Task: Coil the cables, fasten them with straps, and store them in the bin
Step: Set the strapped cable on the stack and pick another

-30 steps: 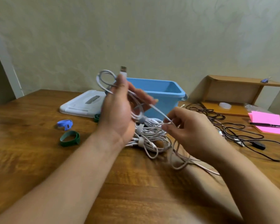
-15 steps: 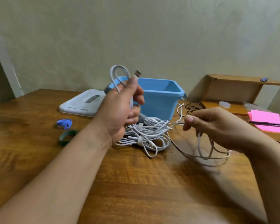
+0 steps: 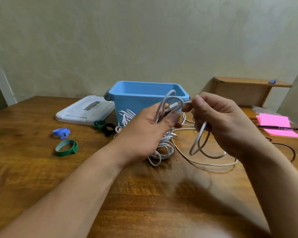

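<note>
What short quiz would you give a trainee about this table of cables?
1. True or false: the white lid lies on the table beside the blue bin, not on it.
2. Who holds the white cable? A the left hand alone; B the right hand alone; C both.
3. Fill in: the pen lies on ____ sticky notes.
Key: 1 true; 2 C; 3 pink.

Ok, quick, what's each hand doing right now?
Left hand: closed, holding loops of the white cable.
Right hand: closed, pinching the same cable's loose length.
</note>
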The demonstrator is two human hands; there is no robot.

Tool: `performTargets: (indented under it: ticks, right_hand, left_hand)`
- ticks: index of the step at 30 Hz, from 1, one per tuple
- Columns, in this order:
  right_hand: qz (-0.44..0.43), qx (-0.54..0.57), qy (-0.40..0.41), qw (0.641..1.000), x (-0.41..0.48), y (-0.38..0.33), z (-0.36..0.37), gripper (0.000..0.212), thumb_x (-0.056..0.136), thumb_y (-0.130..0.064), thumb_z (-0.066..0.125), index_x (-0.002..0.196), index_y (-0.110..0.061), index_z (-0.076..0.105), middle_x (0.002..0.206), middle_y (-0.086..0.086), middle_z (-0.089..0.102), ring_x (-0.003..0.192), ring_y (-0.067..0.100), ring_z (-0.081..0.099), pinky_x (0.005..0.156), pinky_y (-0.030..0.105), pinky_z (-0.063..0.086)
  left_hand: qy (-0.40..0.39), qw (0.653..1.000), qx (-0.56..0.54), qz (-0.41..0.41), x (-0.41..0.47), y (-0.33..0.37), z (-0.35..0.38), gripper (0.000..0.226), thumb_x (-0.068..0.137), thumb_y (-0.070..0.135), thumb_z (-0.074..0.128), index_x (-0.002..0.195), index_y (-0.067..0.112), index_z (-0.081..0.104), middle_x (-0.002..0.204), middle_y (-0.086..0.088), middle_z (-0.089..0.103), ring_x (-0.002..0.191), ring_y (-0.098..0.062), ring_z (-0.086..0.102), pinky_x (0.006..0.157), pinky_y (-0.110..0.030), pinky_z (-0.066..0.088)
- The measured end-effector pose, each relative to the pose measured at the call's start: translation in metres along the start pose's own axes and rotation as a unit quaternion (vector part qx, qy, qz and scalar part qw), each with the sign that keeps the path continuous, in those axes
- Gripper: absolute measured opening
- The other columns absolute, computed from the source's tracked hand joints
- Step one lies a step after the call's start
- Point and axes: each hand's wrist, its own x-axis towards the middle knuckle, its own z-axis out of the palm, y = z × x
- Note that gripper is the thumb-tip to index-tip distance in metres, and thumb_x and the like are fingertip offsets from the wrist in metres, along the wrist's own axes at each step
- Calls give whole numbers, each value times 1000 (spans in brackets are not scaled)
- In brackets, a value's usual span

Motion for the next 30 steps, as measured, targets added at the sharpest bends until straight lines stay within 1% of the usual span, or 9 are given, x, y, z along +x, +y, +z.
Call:
performTargets:
  ticks: [4,8,11,14,18,20,22,26,30]
  right_hand:
    - [-3,-15,8,1000,0,4,0,30,102,-43,57,99,-22,79,74,2,52,72,25,46,67,40,44]
    - [-5,-55,-22,998,-1,2,1,22,96,-40,66,98,-22,77,75,-2,60,71,14,54,63,23,48]
    - [37,-107,-85,990,-1,4,-3,18,90,-38,73,99,-23,77,84,-2,70,76,14,62,70,29,53]
    - [71,-151,-89,982,-1,4,-11,18,91,-41,71,100,-27,79,90,0,76,85,18,72,80,39,61]
    - [120,-245,-120,955,-2,7,-17,9,99,-24,73,100,-31,78,92,-8,78,86,6,74,85,35,60]
    - [144,-297,-144,933,-2,10,-15,9,102,-28,70,101,-33,78,90,-12,78,83,1,72,81,31,58]
    - [126,-290,-117,941,-1,10,-9,17,105,-36,62,102,-32,78,86,-7,77,74,1,69,71,27,53]
    - [72,-194,-19,978,0,6,11,31,108,-41,53,96,-24,75,68,-4,64,64,15,66,66,46,56]
    - [47,-236,-43,970,-3,5,31,31,106,-48,54,97,-29,76,80,-17,74,72,4,67,66,35,54]
  left_hand:
    - [21,1000,-7,9,0,-2,2,22,109,46,46,117,40,65,94,11,78,100,2,69,94,-30,48]
    - [65,990,-120,31,2,-5,5,16,109,37,51,100,33,63,61,-2,60,58,-14,65,83,-52,64]
    - [122,985,-120,31,7,-8,-1,19,109,38,51,96,26,60,53,5,47,46,-12,51,59,-39,57]
    - [191,954,-229,15,11,-12,-12,21,111,31,50,98,15,55,52,5,37,43,-11,35,47,-29,41]
    - [205,927,-315,1,13,-13,-8,20,112,29,48,100,13,52,54,3,34,42,-10,30,43,-24,37]
    - [212,917,-337,0,14,-13,-7,22,113,30,46,98,14,52,55,3,34,43,-10,30,44,-24,37]
    - [213,911,-353,-3,15,-14,-8,25,113,33,47,94,16,51,56,4,34,44,-10,30,46,-25,37]
    - [140,961,-240,3,12,-19,7,41,92,56,66,93,16,54,55,7,40,46,-12,37,52,-32,42]
    - [107,982,-156,11,12,-21,16,54,77,57,79,102,14,57,62,4,52,50,-12,51,54,-32,47]
